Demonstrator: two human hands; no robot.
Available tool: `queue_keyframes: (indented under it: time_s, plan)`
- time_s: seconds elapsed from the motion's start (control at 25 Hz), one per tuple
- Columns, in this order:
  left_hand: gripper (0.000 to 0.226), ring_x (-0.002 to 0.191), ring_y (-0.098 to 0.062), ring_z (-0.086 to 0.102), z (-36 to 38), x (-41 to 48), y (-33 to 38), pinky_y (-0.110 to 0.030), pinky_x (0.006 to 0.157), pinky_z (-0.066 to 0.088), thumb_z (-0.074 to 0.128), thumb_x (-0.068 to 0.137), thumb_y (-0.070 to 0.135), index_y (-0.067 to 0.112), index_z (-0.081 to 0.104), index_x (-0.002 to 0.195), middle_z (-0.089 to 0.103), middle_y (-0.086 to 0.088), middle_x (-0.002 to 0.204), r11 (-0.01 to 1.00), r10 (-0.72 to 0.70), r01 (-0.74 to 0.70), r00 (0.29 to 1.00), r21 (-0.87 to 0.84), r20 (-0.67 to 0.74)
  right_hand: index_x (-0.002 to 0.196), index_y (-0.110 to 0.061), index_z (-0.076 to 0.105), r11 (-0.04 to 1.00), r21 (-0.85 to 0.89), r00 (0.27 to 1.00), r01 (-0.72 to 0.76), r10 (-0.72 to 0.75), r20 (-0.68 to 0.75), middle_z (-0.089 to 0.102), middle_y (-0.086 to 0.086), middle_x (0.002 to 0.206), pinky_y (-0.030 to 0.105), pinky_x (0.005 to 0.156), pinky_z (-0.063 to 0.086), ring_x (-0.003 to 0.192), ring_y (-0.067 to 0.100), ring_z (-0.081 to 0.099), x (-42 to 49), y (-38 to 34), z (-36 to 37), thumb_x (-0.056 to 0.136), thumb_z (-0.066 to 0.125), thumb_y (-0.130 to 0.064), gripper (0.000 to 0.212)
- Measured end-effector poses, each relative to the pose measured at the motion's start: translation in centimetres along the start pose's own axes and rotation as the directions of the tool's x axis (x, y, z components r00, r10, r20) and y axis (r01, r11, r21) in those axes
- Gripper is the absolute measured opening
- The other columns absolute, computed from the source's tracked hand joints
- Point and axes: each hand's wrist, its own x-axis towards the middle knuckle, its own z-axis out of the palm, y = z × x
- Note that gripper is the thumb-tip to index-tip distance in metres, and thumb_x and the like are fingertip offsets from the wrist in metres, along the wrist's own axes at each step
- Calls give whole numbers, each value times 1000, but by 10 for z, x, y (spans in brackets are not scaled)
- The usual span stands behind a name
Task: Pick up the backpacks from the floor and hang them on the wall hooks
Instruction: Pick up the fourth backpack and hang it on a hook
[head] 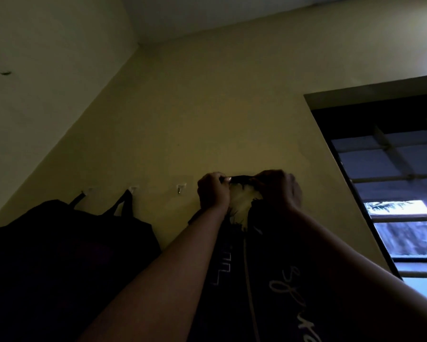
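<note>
empty hook (180, 189) free, hung backpacks (59, 255) leftward

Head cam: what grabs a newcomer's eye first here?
Both hands, raised at centre against the yellow wall: the left hand and right hand pinch the top loop of a dark backpack with white lettering. To the left, a black backpack already hangs by its straps, with an empty hook between. At right, a barred window glows.

The yellow wall (207, 107) carried a row of small hooks — one bare hook (180, 188) stood between the bags. To its left, two dark backpacks (66, 255) hung by their loops from two more hooks (133, 189) — flat against the paint.
</note>
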Motion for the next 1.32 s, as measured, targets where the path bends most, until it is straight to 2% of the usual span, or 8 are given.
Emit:
queue_keyframes:
  time_s: [0.16,0.36,0.56,0.64,0.84,1.04,1.2,1.32]
  plan:
    - [18,101,-29,63,-3,-5,-7,-37,87,53,67,81,18,3,71,91,73,-15,100,995,-76,74,997,-61,-28,89,-26,74,999,-37,995,-16,12,-101,76,0,90,23,59,37,73,17,62,-4,4,8,76,65,-48,27]
    - [19,96,-25,67,-13,-32,-8,-28,80,51,67,82,16,3,72,96,73,-14,101,997,-62,63,998,-34,32,91,-23,74,1000,-22,999,17,-18,-40,75,6,93,25,60,38,82,26,68,-20,8,8,80,64,-42,25]
    - [27,105,-27,63,-33,-44,10,-27,85,49,64,84,20,5,68,106,70,-15,113,993,-120,118,966,22,227,116,-20,66,998,18,984,-52,48,173,67,5,122,27,80,44,110,25,62,-35,4,-5,91,54,-26,28]
    - [32,111,-27,60,-49,-52,21,-27,86,47,59,88,28,8,66,111,67,-13,119,983,-182,173,938,56,294,123,-18,60,983,131,958,-129,90,272,64,7,126,25,81,42,114,23,59,-46,1,-21,94,50,-25,32]
    - [46,94,-34,63,-96,-99,51,-30,64,43,44,91,46,5,65,95,67,-22,109,929,-357,370,887,14,294,129,-19,54,852,364,886,-377,217,410,63,8,124,27,78,44,103,20,60,-104,-14,-70,95,45,-34,38]
    - [49,122,-25,50,-160,-180,95,-27,89,40,41,93,45,17,50,131,53,-7,136,862,-440,497,831,-97,341,129,-18,52,682,456,789,-572,305,533,62,6,122,35,96,48,110,19,59,-182,-49,-140,95,44,-39,42]
    - [51,128,-21,46,-226,-239,130,-28,97,35,41,93,44,17,44,136,48,-6,142,784,-530,604,770,-140,355,119,-24,53,511,471,669,-719,325,669,57,-5,97,25,76,45,82,7,53,-237,-90,-193,94,43,-45,34]
    - [53,131,-22,44,-288,-277,154,-29,99,32,39,94,45,17,40,138,44,-7,145,733,-600,673,708,-100,371,127,-17,52,419,432,573,-799,311,759,60,-5,107,30,95,44,95,10,58,-287,-125,-234,94,43,-45,45]
